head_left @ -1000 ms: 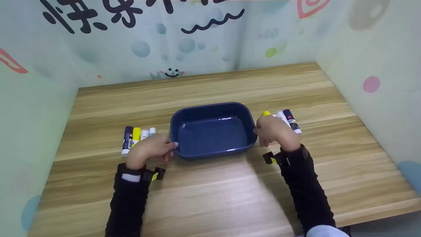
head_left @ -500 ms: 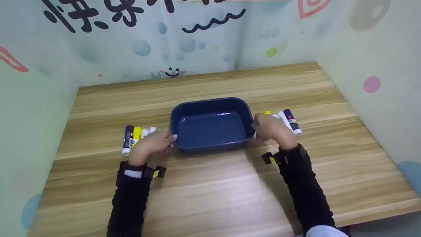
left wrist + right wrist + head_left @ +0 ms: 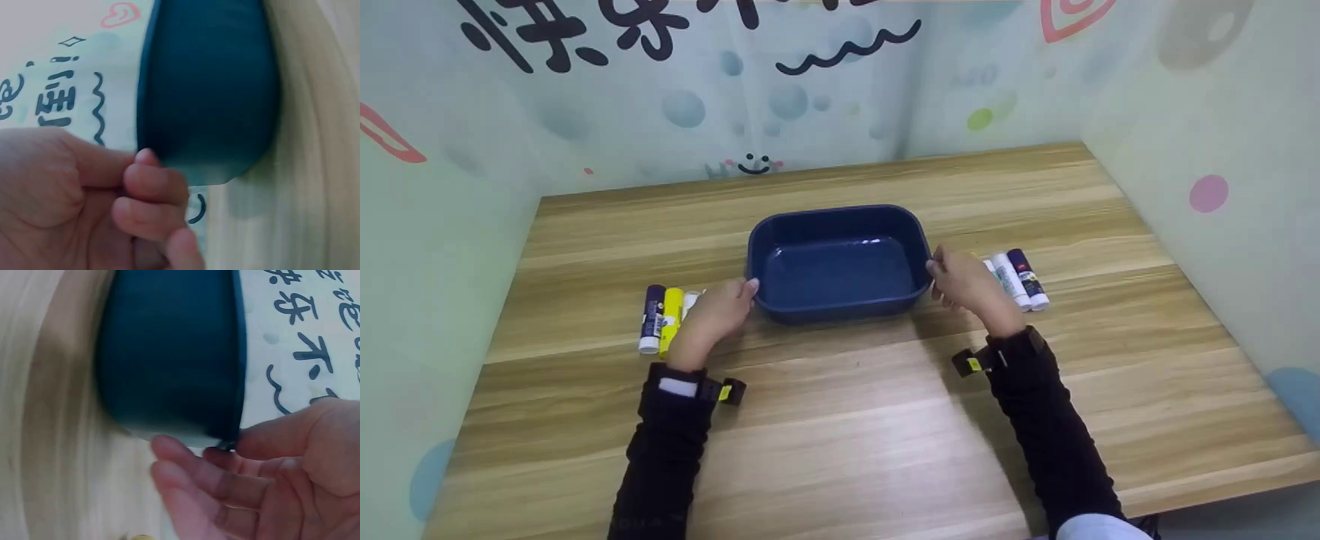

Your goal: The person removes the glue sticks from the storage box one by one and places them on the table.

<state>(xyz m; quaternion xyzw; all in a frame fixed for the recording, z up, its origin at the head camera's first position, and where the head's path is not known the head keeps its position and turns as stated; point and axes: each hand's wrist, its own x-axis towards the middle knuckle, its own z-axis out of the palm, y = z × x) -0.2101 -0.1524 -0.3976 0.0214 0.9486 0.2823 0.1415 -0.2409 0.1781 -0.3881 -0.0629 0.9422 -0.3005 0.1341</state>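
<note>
A dark blue rectangular basin (image 3: 840,271) with rounded corners sits in the middle of the wooden table, its inside bare. My left hand (image 3: 715,319) pinches its left rim between thumb and fingers. At the opposite end, the right hand (image 3: 971,289) pinches the right rim. Both wrist views show the basin's outer wall (image 3: 211,84) beside the fingers, with the thumb at the rim. Whether the basin's bottom touches the table is hard to tell.
Left of the basin, several glue sticks lie side by side, including a purple one (image 3: 652,319) and a yellow one (image 3: 670,315), partly behind the left hand. More lie at right, including a white one (image 3: 1010,281). Printed walls enclose the table (image 3: 847,435).
The basin has moved away from me, toward the back wall and slightly left. Both hands have travelled with it, still pinching its ends. The visible glue sticks have stayed in place.
</note>
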